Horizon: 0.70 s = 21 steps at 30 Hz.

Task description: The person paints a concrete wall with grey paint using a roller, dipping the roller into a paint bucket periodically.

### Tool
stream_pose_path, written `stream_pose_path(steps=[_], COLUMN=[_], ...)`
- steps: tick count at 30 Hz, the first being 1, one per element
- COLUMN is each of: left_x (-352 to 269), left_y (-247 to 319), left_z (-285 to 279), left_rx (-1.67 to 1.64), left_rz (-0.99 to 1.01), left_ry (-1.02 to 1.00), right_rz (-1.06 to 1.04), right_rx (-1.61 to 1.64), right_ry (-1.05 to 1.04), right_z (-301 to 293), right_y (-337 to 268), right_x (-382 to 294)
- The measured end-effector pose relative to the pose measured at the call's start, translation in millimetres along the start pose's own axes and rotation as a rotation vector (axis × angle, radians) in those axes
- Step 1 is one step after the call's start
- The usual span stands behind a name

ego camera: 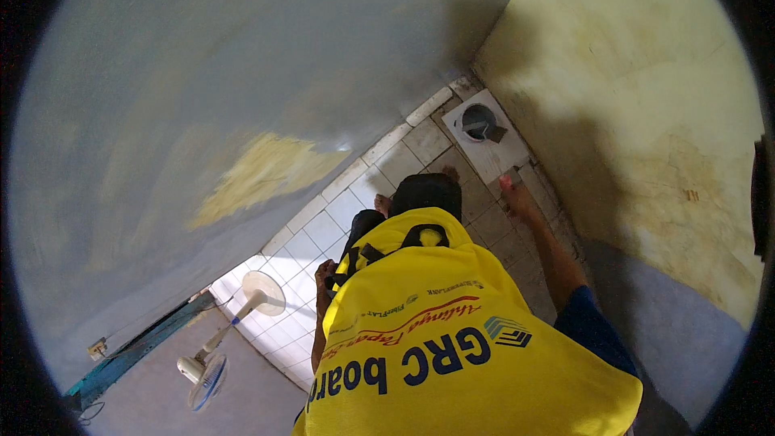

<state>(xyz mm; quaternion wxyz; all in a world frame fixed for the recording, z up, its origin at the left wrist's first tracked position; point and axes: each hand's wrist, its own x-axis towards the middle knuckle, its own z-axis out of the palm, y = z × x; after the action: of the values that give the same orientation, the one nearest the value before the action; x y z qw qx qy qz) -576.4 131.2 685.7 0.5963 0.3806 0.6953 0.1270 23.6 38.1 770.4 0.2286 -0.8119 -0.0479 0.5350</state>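
My right hand [518, 198] reaches down at the right, closed around the red handle of a thin tool [505, 181]. A brown, flat head [497, 134], apparently that tool's, overlaps the rim of a paint bucket [478, 121]. Dark grey contents show inside the bucket, which stands on a white board [497, 160] in the corner. Beside my left thigh hangs my left hand [326, 271], fingers curled near a black strap. Whether it grips anything is unclear. A yellow printed shirt [436, 315] covers my torso.
Bluish-grey paint covers most of the left wall [181, 91], around a yellow patch [266, 175]. The right wall [636, 91] is stained yellow above grey. A pedestal fan [206, 372] stands on the tiled floor [296, 242]. A wall socket [97, 349] with a cable sits lower left.
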Motion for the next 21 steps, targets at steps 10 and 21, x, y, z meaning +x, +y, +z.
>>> stream_pose_path(steps=[10,21], left_x=[12,-36], left_y=[7,-44], left_z=[21,75], left_rx=[-0.043,0.505], left_rz=[-0.147,0.063], left_ry=[0.151,0.069], right_rz=[-0.42,-0.48], right_rx=[-1.155,-0.99], right_ry=[-0.148,0.237], right_z=[-106,-115], right_y=[-29,-25], right_x=[164,314])
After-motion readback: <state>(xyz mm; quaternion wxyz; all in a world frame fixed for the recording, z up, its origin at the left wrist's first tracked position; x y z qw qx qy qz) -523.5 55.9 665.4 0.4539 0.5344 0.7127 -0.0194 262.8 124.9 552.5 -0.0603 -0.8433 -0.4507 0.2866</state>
